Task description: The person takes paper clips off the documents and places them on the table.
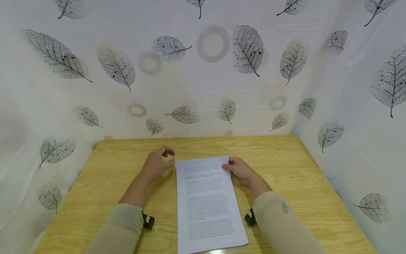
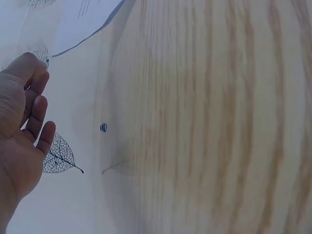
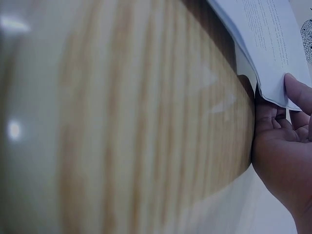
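A stack of printed paper sheets (image 1: 206, 197) lies lengthwise on the wooden table. At its top right corner my right hand (image 1: 242, 171) pinches the sheets, thumb on top and fingers underneath. The right wrist view shows that corner of the paper stack (image 3: 273, 90) raised off the tabletop. Just beyond the stack's top left corner, my left hand (image 1: 157, 163) pinches a tiny shiny, greenish thing (image 1: 173, 155) between thumb and forefinger; I cannot tell its kind. The left wrist view shows the left hand (image 2: 24, 117) with that thing hidden behind its fingers.
The wood-grain table (image 1: 269, 151) meets a white leaf-print cloth (image 1: 203, 81) at the back and both sides. Black wrist devices (image 1: 148, 221) sit at both sleeves. A small dark blue spot (image 2: 103, 127) shows in the left wrist view, near the table's edge.
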A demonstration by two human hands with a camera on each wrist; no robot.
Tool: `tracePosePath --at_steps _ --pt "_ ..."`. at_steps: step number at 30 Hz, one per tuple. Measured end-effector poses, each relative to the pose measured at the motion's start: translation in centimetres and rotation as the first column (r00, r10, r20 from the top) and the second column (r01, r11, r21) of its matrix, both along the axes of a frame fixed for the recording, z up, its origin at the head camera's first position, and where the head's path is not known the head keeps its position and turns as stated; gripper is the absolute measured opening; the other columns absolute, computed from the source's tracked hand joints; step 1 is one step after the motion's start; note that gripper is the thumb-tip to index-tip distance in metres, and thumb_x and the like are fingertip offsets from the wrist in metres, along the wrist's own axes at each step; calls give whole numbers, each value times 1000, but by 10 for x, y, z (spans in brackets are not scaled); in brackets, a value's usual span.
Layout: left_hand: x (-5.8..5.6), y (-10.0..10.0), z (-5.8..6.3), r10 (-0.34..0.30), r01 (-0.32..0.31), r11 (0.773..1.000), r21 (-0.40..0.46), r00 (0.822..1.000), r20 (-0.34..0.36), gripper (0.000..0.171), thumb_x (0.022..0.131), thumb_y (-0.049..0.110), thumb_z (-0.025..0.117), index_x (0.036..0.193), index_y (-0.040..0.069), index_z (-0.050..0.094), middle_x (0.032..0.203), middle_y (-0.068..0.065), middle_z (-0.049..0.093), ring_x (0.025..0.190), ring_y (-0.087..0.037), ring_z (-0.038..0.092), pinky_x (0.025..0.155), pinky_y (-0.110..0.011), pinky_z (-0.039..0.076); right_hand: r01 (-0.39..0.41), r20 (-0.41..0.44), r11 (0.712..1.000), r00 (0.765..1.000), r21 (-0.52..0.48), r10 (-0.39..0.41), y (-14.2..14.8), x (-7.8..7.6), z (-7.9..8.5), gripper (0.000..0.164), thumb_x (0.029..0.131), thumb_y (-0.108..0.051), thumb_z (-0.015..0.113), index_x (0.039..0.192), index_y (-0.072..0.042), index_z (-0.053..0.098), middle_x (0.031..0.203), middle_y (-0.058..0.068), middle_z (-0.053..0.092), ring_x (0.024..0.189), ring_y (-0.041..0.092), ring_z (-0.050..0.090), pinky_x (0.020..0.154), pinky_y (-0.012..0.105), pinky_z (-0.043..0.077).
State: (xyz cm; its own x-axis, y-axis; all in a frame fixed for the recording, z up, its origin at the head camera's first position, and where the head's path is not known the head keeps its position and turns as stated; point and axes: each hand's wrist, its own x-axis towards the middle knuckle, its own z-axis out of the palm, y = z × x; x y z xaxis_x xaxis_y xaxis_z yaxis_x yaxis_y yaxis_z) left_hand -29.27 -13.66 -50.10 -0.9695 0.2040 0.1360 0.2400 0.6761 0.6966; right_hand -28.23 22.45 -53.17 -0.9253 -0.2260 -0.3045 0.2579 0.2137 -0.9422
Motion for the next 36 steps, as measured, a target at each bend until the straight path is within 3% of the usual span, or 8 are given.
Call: tracePosePath --at_steps 7,19,27,36 --pt "0 -13 -4 15 -15 1000 5 997 80 34 99 20 76 132 10 71 137 -14 70 130 -37 60 109 -56 53 10 13 1000 1000 -7 -10 1 0 -3 33 108 -6 63 139 3 67 136 17 70 111 18 65 93 25 54" --pt "-3 -25 -17 -38 55 993 -103 987 158 29 100 17 73 128 9 72 144 -20 64 136 -44 60 115 -60 51 2 12 1000 1000 -14 -2 1 -2 -4 34 109 -7 62 141 4 65 135 16 71 108 15 65 92 23 53" --pt "-2 -26 -19 -62 93 982 -165 981 185 28 98 21 77 124 9 74 140 -20 66 133 -42 61 118 -60 47 7 18 1000 1000 -13 -7 0 0 -2 34 108 -7 63 141 3 66 138 17 70 115 18 63 95 24 52" --pt "-4 -30 -22 -55 95 977 -191 978 203 28 99 23 79 123 8 76 146 -21 64 141 -44 57 124 -61 42 11 18 1000 1000 -20 -11 0 0 -2 34 108 -7 64 140 3 67 137 16 71 116 18 63 94 24 53"
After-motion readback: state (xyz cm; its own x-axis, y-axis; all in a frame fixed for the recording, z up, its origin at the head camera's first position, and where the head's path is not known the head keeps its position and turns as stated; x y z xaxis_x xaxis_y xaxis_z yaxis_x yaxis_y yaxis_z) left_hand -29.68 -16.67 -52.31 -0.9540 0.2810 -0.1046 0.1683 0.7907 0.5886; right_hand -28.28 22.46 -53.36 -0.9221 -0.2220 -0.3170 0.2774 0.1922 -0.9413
